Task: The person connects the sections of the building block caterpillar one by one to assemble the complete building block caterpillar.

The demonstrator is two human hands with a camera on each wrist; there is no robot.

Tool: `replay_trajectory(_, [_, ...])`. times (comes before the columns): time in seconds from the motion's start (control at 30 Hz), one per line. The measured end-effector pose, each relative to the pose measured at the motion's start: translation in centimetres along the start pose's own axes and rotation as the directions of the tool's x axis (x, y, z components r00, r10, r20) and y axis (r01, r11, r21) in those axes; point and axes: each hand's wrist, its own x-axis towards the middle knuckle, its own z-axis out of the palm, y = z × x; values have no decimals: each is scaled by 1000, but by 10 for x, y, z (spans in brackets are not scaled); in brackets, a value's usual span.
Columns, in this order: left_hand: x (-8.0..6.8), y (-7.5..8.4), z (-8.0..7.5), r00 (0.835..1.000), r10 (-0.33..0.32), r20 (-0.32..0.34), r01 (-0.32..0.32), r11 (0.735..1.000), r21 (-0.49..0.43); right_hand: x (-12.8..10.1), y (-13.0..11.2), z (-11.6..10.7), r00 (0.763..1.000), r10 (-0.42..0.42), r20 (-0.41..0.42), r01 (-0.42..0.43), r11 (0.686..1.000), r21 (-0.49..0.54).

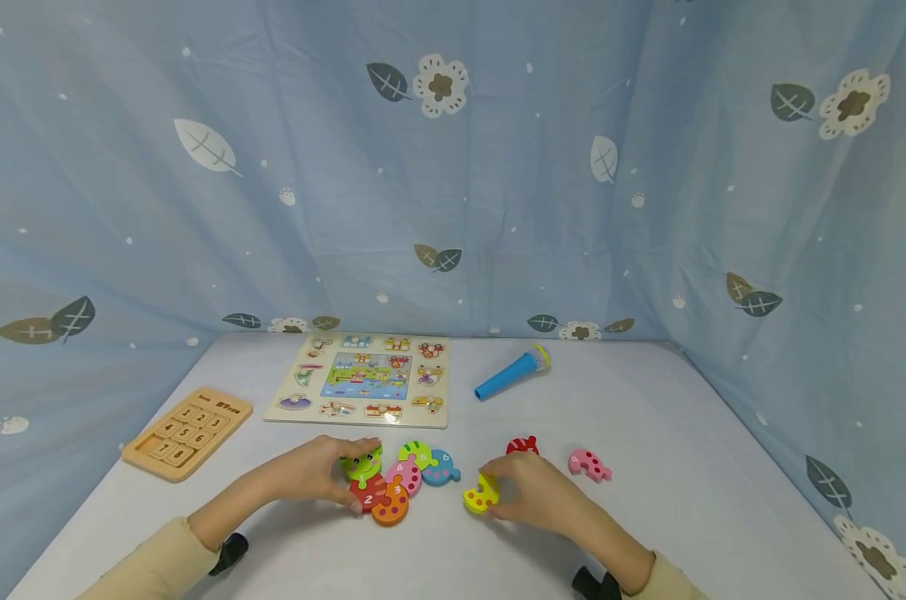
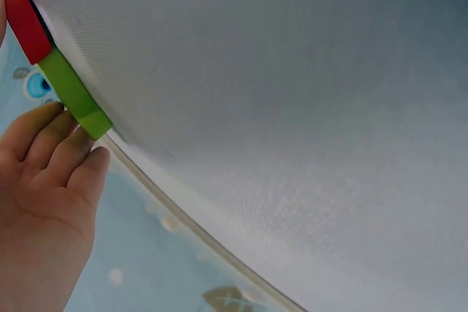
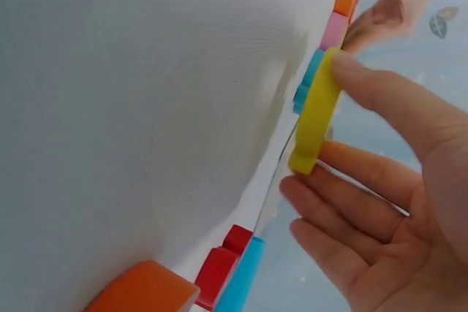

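1. The right hand (image 1: pixel 531 492) pinches the yellow piece (image 1: pixel 482 495) between thumb and fingers (image 3: pixel 380 173), holding it on the white surface (image 1: pixel 708 500), just right of the joined chain of coloured pieces (image 1: pixel 392 482).
2. The left hand (image 1: pixel 313 471) rests its fingers (image 2: pixel 55 137) lightly curled against the green head piece (image 1: pixel 362 465), steadying that end.
3. Risk, as I judge it: if the yellow piece is pushed in crooked, its notch could miss the blue piece (image 1: pixel 442 468) and shove the chain apart, since only the left end is braced.
4. A loose pinch could let it slide off line.
5. The yellow piece lies flat; its long axis seems to run left to right, rounded end toward the chain, though the fingers hide part of it.
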Motion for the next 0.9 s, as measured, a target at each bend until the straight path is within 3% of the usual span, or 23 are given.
replay_trajectory(0.23, [1, 0, 0, 1000, 5, -3, -5, 1000, -2, 11, 0, -2, 997, -71, 7, 71, 997, -18])
replay_trajectory(0.9, [5, -1, -2, 1000, 16, 23, -16, 1000, -1, 31, 1, -5, 982, -168, 83, 175, 982, -76])
